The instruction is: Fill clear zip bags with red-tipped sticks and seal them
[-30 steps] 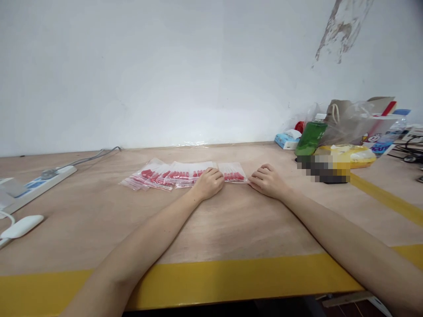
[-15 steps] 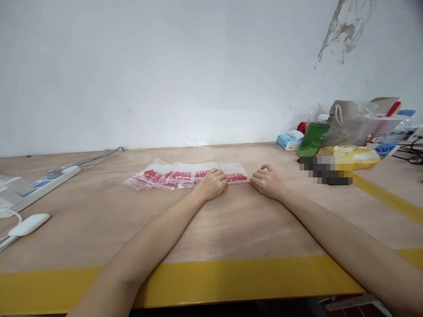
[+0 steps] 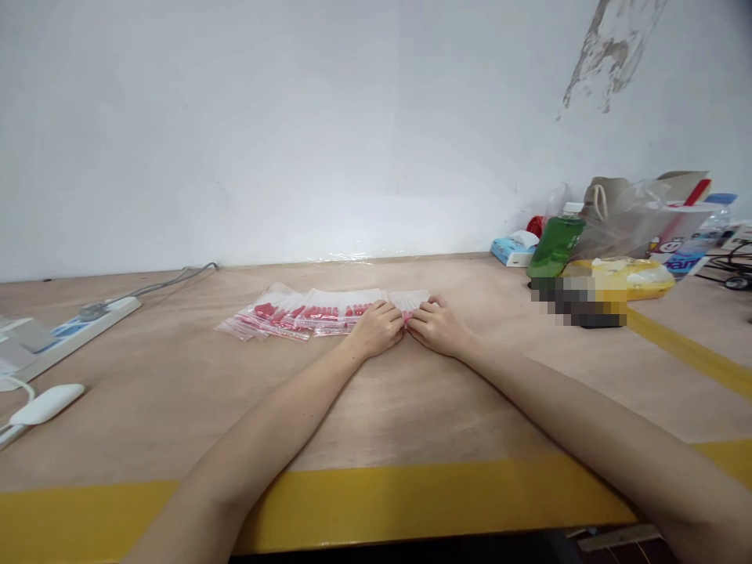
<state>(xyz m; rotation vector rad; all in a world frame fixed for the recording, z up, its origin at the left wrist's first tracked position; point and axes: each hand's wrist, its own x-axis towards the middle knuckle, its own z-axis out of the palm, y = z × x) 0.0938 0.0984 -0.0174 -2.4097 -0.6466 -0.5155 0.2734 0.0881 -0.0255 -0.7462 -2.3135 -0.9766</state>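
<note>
A small clear zip bag (image 3: 409, 299) with red capsule-like pieces inside lies flat on the table, its near edge partly covered by my hands. My left hand (image 3: 377, 329) has its fingers curled onto the bag's near left corner. Close beside it, my right hand (image 3: 439, 329) is closed over the bag's near edge, fingertips almost touching the left ones. Left of my hands, more zip bags (image 3: 341, 299) with the same red pieces overlap in a row, and a looser fanned pile (image 3: 267, 313) ends it. The fingertips' exact grip is hidden.
On the left lie a white power strip (image 3: 111, 315) with a grey cable and a white plug-like device (image 3: 56, 403). At right stand a green bottle (image 3: 555, 247), a blue tissue pack (image 3: 512, 251), a yellow packet (image 3: 646, 282) and plastic bags. Yellow tape (image 3: 411, 501) lines the front edge.
My right hand has slid left along the bag's near edge, from its right corner to beside my left hand. The left hand has stayed in place.
</note>
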